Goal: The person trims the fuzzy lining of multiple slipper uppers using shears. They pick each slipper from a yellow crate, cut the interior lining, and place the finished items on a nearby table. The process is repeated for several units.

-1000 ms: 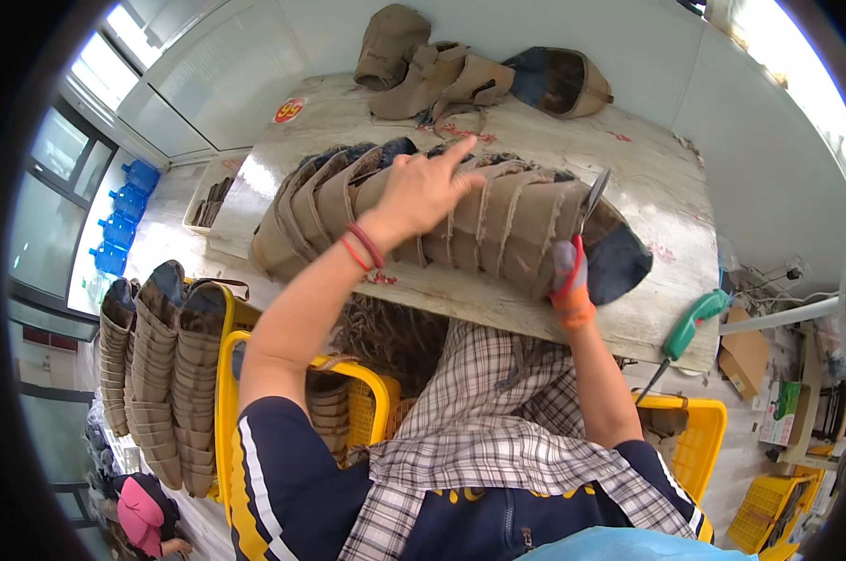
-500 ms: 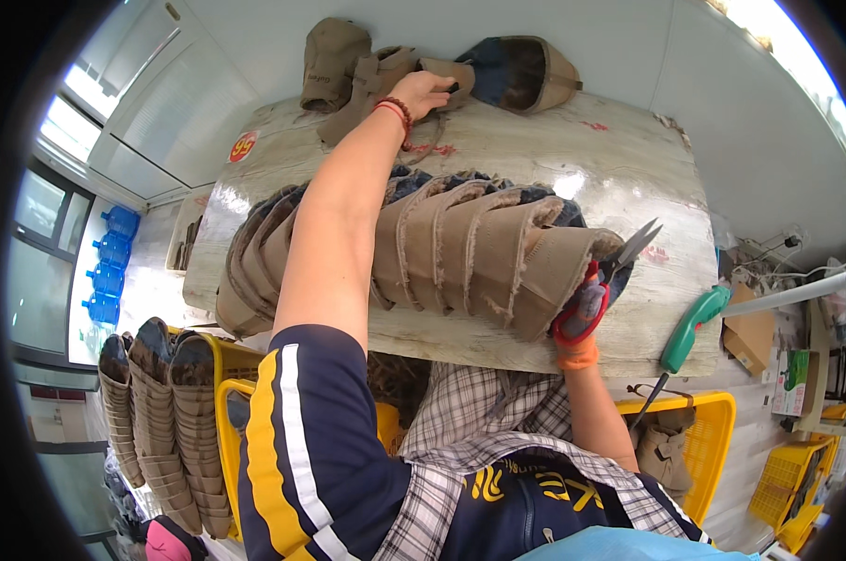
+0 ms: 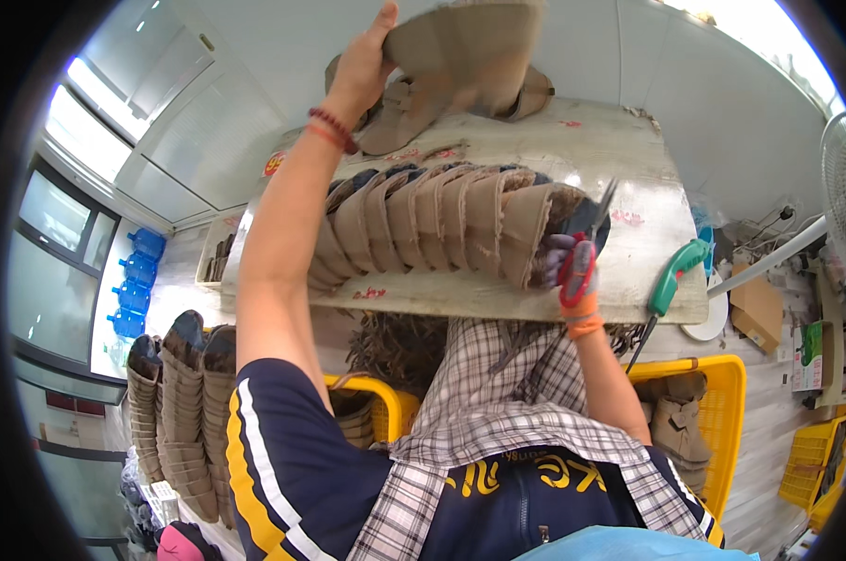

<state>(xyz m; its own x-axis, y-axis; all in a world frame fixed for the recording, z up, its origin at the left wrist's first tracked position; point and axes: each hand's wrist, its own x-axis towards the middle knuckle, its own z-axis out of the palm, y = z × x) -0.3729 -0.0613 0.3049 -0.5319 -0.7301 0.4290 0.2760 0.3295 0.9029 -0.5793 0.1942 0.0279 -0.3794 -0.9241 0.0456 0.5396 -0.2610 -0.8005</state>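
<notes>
My left hand (image 3: 362,73), bare with beaded and red bands at the wrist, is raised over the table's far side. It grips a khaki fabric cap (image 3: 465,51), blurred by motion. My right hand (image 3: 571,271), in a greyish glove with an orange cuff, holds red-handled scissors (image 3: 582,266); the blades point up and away. Right beside it is the near end of a row of nested khaki caps (image 3: 441,220) with frayed edges and dark linings, lying across the table. More khaki caps (image 3: 395,117) rest at the back, partly hidden behind the held one.
A green-handled tool (image 3: 675,276) hangs over the right edge of the worn table (image 3: 619,290). Yellow baskets (image 3: 731,421) with khaki pieces flank my lap. Tall cap stacks (image 3: 184,421) stand at left, near blue water bottles (image 3: 137,297). A fan (image 3: 844,187) is at right.
My left hand has lifted a khaki cap off the back of the table and up toward the top of the view. The right hand stays by the row with the scissors. The view has shifted.
</notes>
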